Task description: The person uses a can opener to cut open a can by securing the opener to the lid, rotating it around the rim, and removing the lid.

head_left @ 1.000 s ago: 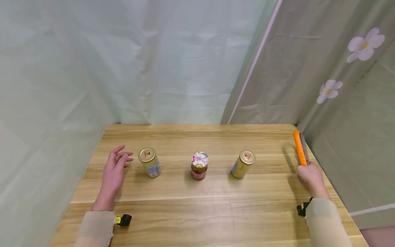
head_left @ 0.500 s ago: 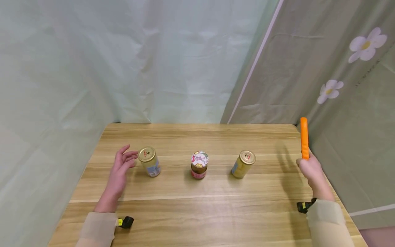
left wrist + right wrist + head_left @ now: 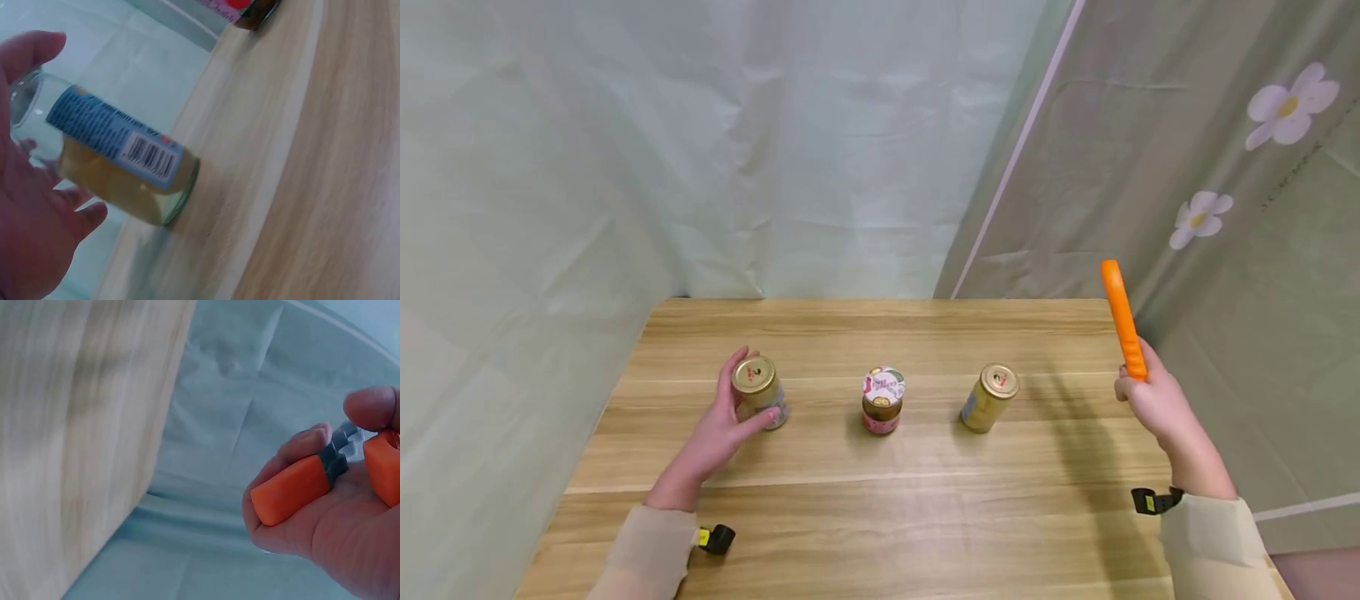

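In the head view, my left hand (image 3: 718,429) curls round a gold-lidded glass jar (image 3: 755,379) at the left, thumb on its near side and fingers behind. The left wrist view shows this jar's blue barcode label (image 3: 122,137) and pale yellow contents; whether every finger touches the glass is unclear. My right hand (image 3: 1161,408) grips an orange jar opener (image 3: 1122,312), held raised over the table's right side. Its grey toothed part (image 3: 337,456) shows between the orange pieces in the right wrist view; the palm and fingers hide some of it.
A small dark jar with a patterned white lid (image 3: 883,387) stands mid-table. To its right is another gold-lidded jar (image 3: 990,400). The wooden table (image 3: 880,517) meets pale curtains (image 3: 850,167) at its back and sides.
My left hand has moved right from beside the left jar and now wraps round it. My right hand has lifted the jar opener and swung its upper end leftward. The jars stay in place.
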Available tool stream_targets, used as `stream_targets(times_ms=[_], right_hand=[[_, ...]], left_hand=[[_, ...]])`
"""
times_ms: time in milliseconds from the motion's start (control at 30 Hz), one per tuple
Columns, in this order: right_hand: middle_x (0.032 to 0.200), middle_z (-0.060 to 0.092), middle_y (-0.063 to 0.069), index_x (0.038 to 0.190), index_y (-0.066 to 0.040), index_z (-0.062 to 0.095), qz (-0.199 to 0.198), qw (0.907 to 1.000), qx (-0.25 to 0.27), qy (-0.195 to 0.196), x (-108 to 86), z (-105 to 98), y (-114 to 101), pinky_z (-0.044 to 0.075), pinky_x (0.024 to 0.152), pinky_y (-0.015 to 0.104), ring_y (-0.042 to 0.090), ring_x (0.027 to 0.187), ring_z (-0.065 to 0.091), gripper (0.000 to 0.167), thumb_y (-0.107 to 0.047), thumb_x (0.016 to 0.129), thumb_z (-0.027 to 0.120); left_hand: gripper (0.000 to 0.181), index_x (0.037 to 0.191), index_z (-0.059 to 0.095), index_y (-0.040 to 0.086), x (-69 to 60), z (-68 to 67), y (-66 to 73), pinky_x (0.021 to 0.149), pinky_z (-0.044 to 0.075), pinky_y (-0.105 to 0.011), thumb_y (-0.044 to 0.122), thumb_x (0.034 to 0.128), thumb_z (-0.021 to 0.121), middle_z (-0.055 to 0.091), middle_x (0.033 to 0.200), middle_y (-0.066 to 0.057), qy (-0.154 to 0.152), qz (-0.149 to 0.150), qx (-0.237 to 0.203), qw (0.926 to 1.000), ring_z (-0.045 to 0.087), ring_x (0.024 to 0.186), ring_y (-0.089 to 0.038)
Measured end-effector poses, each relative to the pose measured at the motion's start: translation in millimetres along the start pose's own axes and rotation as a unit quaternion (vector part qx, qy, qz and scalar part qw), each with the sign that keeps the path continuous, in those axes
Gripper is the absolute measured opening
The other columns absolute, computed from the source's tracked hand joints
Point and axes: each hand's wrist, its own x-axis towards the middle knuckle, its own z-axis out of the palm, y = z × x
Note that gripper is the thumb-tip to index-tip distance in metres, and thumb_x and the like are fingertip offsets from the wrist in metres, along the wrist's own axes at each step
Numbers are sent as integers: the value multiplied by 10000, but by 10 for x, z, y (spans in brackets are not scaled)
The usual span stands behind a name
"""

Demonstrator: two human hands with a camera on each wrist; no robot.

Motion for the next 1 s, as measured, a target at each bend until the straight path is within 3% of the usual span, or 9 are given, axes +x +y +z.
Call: stream_targets(times_ms=[67, 133, 233, 333, 467, 633, 833, 1000], right_hand=[[1105, 442, 171, 1711, -72, 82, -72, 9998, -125, -97, -9, -4, -40, 335, 696, 420, 336, 879, 442, 852, -24, 964, 487], [1129, 444, 167, 1725, -113, 28, -134, 9996, -207, -132, -14, -3, -71, 340, 695, 421, 349, 908, 455, 901, -28, 959, 495], [1127, 450, 156, 1727, -126, 55, -276, 9992, -299, -23, -18, -1, -108, 346, 690, 420, 348, 898, 465, 890, -34, 962, 501], [1111, 455, 154, 1722, -123, 96, -392, 9985, -353, 115, -25, -8, -141, 348, 686, 419, 341, 872, 465, 875, -28, 956, 507], [1229, 499, 262, 1731, -152, 67, -407, 9985, -359, 94, -48, -17, -189, 369, 729, 443, 416, 971, 503, 893, -41, 965, 513], [1379, 487, 376, 1735, -174, 29, -488, 9978, -437, 64, -84, -20, -246, 400, 784, 507, 496, 1084, 518, 916, -42, 974, 521], [1476, 426, 411, 1730, -183, -38, -628, 9958, -664, 75, -97, -41, -264, 387, 755, 487, 485, 1046, 507, 969, -37, 956, 526], [1577, 342, 417, 1714, -164, -107, -815, 9924, -922, -1, -99, -57, -302, 410, 765, 527, 494, 1068, 505, 1034, -24, 927, 550]], left_hand=[[1070, 1715, 39, 210, 25, 35, -16, 1219, 158, -696, 107, 972, 802, 218, 1757, -98, 128, -82, 148, 9998, 253, 1561, -443], [1060, 1716, 81, 215, 52, 67, -29, 1239, 235, -553, 122, 961, 819, 287, 1735, -72, 276, -162, 155, 9994, 319, 1539, -354], [1001, 1706, 173, 192, 99, 115, -45, 1183, 324, -302, 90, 952, 823, 387, 1690, -84, 488, -118, 20, 9987, 410, 1475, -217], [913, 1678, 288, 210, 148, 161, -63, 1096, 351, -169, 72, 950, 822, 478, 1628, -114, 678, -2, -153, 9976, 473, 1403, -103], [833, 1632, 392, 221, 188, 204, -98, 1086, 367, -187, 60, 942, 828, 565, 1536, -158, 897, 42, -413, 9951, 525, 1360, -105], [833, 1610, 427, 133, 205, 246, -169, 1084, 378, -189, 16, 903, 852, 647, 1409, -126, 1099, -49, -687, 9916, 558, 1311, -147], [703, 1464, 510, 7, 216, 280, -227, 1078, 390, -255, 76, 879, 894, 683, 1280, -187, 1240, -265, -510, 9906, 627, 1157, -111], [566, 1373, 554, 4, 174, 301, -232, 1060, 402, -293, 142, 924, 868, 681, 1247, -213, 1287, -376, -307, 9905, 634, 1120, -105]])
